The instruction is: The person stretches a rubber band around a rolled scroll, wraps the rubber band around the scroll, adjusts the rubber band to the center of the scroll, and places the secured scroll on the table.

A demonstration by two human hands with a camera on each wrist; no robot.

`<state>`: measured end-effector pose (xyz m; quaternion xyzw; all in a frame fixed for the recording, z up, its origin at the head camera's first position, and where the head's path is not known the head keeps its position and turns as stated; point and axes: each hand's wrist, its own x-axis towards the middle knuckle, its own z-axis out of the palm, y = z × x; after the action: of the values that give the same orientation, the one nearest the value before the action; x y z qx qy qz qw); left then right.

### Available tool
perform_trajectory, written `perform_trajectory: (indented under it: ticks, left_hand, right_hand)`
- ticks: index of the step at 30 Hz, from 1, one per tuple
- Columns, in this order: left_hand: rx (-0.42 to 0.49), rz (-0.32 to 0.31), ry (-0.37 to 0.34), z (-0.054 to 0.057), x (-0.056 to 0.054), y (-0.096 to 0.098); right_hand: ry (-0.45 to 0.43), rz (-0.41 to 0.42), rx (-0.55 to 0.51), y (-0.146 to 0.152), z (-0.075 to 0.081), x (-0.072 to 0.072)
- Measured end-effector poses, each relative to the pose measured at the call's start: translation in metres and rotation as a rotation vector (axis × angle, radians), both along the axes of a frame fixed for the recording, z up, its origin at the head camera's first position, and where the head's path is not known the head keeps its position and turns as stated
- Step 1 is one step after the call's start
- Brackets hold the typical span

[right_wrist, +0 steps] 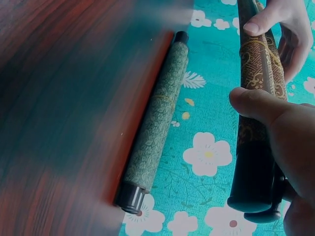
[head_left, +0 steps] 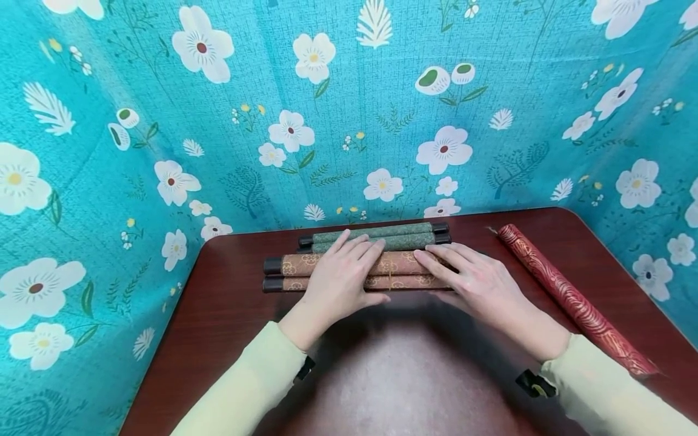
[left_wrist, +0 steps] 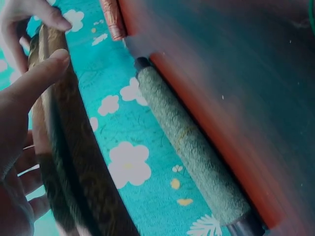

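Both hands hold a brown scroll (head_left: 299,264) with gold patterns and dark end knobs. It shows as two parallel rolls with a thin yellow cord round the middle. My left hand (head_left: 340,272) grips its left half, fingers over the top and thumb on the near side. Towards the right end, my right hand (head_left: 482,281) grips it likewise and covers that end in the head view. In the right wrist view, the black knobs (right_wrist: 252,179) stick out past the right thumb. Just beyond lies a green scroll (head_left: 406,242) with dark knobs, partly hidden by the fingers.
A red and gold roll (head_left: 578,297) lies slantwise on the right of the dark red-brown table (head_left: 218,303). Turquoise flowered cloth (head_left: 349,91) hangs behind the table and on both sides. The table's near middle shines with reflected light.
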<state>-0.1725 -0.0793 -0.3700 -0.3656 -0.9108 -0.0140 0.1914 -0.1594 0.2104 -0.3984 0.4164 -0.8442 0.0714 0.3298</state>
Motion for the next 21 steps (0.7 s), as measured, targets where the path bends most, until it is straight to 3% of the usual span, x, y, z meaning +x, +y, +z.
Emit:
perform_trajectory:
  ticks: [7, 15, 21]
  left_hand:
    - [0.031, -0.015, 0.002, -0.001, -0.001, -0.004]
    - [0.04, -0.058, 0.077, -0.009, -0.002, 0.005]
    - [0.044, -0.041, 0.096, -0.011, -0.003, 0.008]
  right_hand:
    - [-0.014, 0.004, -0.008, 0.005, 0.001, -0.001]
    - [-0.022, 0.001, -0.012, 0.002, 0.004, 0.0]
    - [-0.011, 0.015, -0.028, 0.0, 0.004, -0.001]
